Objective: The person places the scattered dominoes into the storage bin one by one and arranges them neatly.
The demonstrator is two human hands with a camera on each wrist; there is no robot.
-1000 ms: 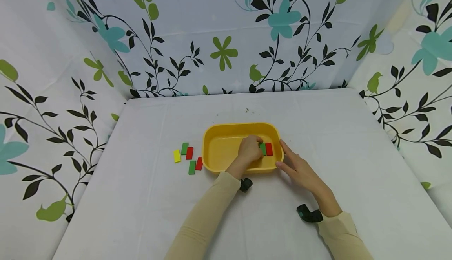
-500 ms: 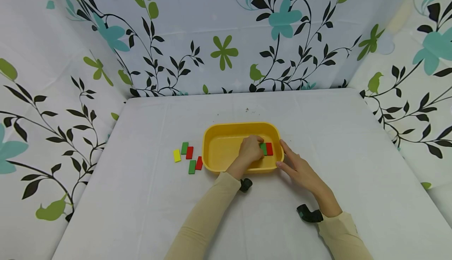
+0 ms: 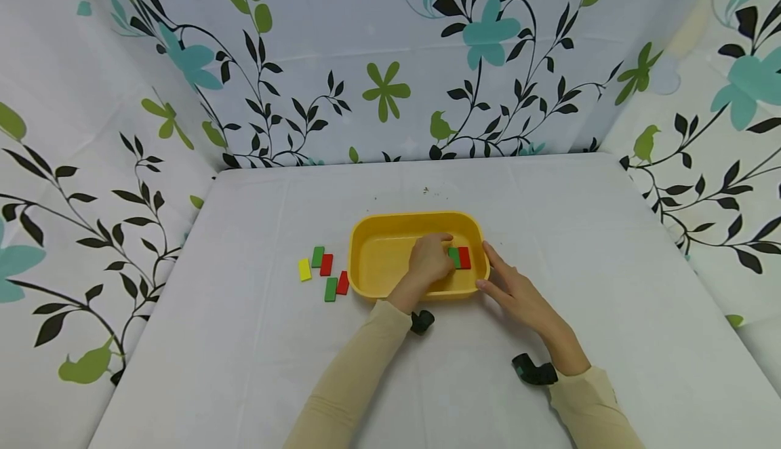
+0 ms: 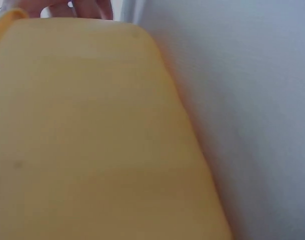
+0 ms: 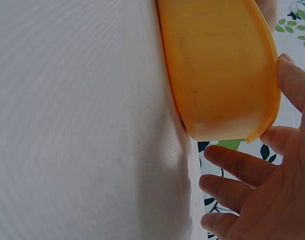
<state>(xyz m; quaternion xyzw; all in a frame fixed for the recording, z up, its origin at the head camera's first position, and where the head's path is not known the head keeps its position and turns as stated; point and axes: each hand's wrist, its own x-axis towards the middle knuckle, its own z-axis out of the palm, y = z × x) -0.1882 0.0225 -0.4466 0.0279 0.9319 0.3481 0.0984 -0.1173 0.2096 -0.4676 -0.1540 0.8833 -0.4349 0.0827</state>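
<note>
My left hand (image 3: 429,260) reaches into the yellow plastic tray (image 3: 378,220), back of the hand up. Its thumb and forefinger are bent about a small green block (image 3: 454,257) lying on the tray floor; the other fingers are hidden. Close against the green block's right side lies a red block (image 3: 464,257). At the tray's right end is my right hand (image 3: 515,293), thumb and forefinger touching the rim. In the right wrist view the remaining fingers (image 5: 232,192) spread loosely below the tray. The left wrist view is mostly the tray's outer wall (image 4: 92,125).
Left of the tray lie more flat blocks on the white-covered table (image 3: 256,367): a yellow block (image 3: 305,270), two green and two red. One red block (image 3: 342,283) is close to the tray's left wall. A leaf-patterned cloth (image 3: 342,62) hangs around the table.
My left forefinger is slightly straighter than before. Otherwise both hands, the tray and the blocks keep their places; the view shifts slightly.
</note>
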